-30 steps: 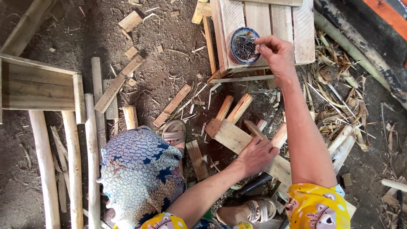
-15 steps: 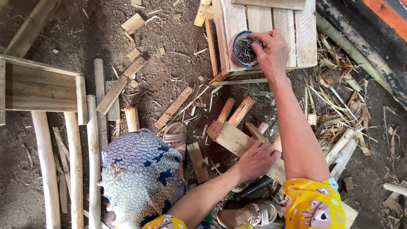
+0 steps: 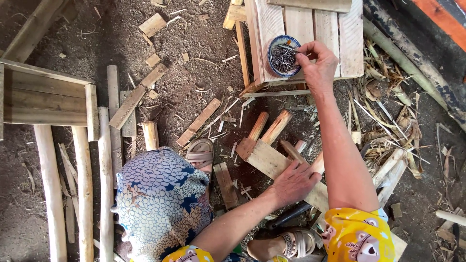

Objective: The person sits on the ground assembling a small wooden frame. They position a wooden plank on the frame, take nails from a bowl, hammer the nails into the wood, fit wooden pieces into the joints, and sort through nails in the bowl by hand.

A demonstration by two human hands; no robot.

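Person seen from above: blue-and-white scale-patterned head covering [image 3: 162, 201], yellow printed short sleeves [image 3: 357, 235], bare forearms, and beige strapped sandals [image 3: 200, 154] on both feet.

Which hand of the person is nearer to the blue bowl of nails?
The right hand: its fingers reach over the rim of the blue bowl and pinch nails. The left hand rests flat on a wooden plank, far below the bowl.
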